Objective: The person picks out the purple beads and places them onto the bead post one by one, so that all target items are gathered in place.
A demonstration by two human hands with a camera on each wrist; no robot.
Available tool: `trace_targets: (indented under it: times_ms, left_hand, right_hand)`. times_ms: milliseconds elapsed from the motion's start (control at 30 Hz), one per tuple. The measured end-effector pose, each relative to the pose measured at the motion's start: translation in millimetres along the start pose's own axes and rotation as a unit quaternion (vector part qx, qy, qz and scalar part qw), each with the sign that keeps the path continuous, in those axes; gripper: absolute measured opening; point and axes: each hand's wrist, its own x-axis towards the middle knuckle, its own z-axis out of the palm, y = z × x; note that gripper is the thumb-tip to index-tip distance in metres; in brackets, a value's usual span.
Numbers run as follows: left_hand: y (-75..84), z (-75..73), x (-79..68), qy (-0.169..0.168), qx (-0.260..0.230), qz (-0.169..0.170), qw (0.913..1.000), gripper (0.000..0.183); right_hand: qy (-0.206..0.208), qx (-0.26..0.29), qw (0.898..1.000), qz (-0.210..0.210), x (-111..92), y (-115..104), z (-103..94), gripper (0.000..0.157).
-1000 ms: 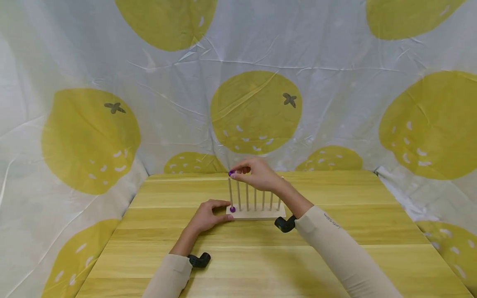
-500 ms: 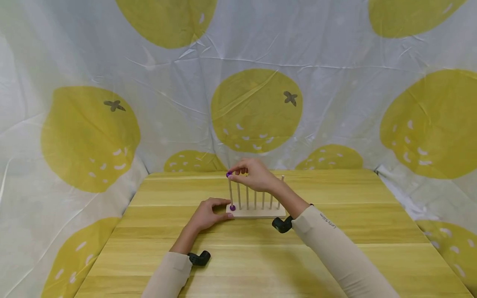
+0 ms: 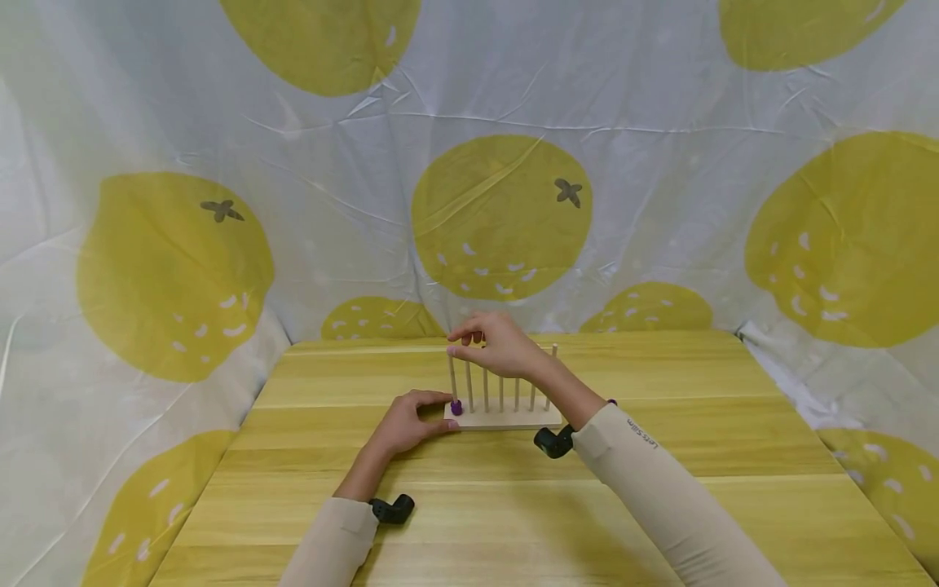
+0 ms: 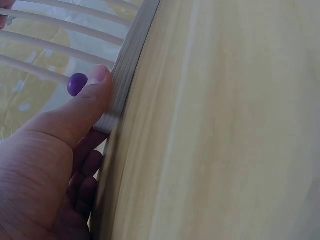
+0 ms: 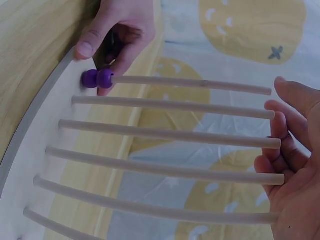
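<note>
A pale wooden peg board [image 3: 506, 421] stands on the table with several upright thin pegs [image 5: 170, 132]. Two purple beads [image 5: 97, 78] sit one against the other at the foot of its leftmost peg. My left hand [image 3: 402, 425] grips the board's left end, the thumb [image 4: 85, 102] on the near edge and fingers around the far side. At the top of that same peg is my right hand [image 3: 502, 346], holding nothing. Its thumb and forefinger are apart near the peg's tip, and the other fingers are loosely bent beside the neighbouring peg tops.
The wooden table [image 3: 469, 505] extends on all sides of the board. Behind it hangs a pale cloth [image 3: 660, 204] printed with yellow fruit. A black wrist camera [image 3: 393, 509] sits at the left cuff, another wrist camera [image 3: 553, 442] at the right.
The purple bead that my right hand pinched at the peg's top is let go and has dropped onto the bead below. My left hand keeps its hold on the board.
</note>
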Motion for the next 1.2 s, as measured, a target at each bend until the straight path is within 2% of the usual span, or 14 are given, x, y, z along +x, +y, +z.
trace_targets:
  times_ms: [233, 433, 867, 1000, 1200]
  left_hand:
    - [2.7, 0.9, -0.7, 0.0, 0.001, 0.0, 1.0, 0.054]
    - [3.6, 0.4, -0.4, -0.001, 0.003, 0.001, 1.0, 0.054]
    - [3.8, 0.9, -1.3, -0.003, 0.008, 0.005, 0.9999, 0.055]
    - [3.3, 0.8, -1.5, -0.004, 0.011, 0.007, 0.9999, 0.055]
    - [3.8, -1.1, -2.9, -0.002, 0.011, 0.005, 0.9999, 0.053]
  right_hand:
    - [0.002, 0.019, 1.0, 0.009, -4, 1, -2.2, 0.026]
    - [0.023, 0.04, 0.999, 0.013, -9, 4, -7.4, 0.027]
    - [0.065, 0.011, 0.998, 0.0, -34, 16, -30.2, 0.028]
    - [0.073, 0.002, 0.997, 0.017, -45, 24, -37.3, 0.028]
    - [0.082, 0.027, 0.995, 0.044, -58, 37, -46.8, 0.032]
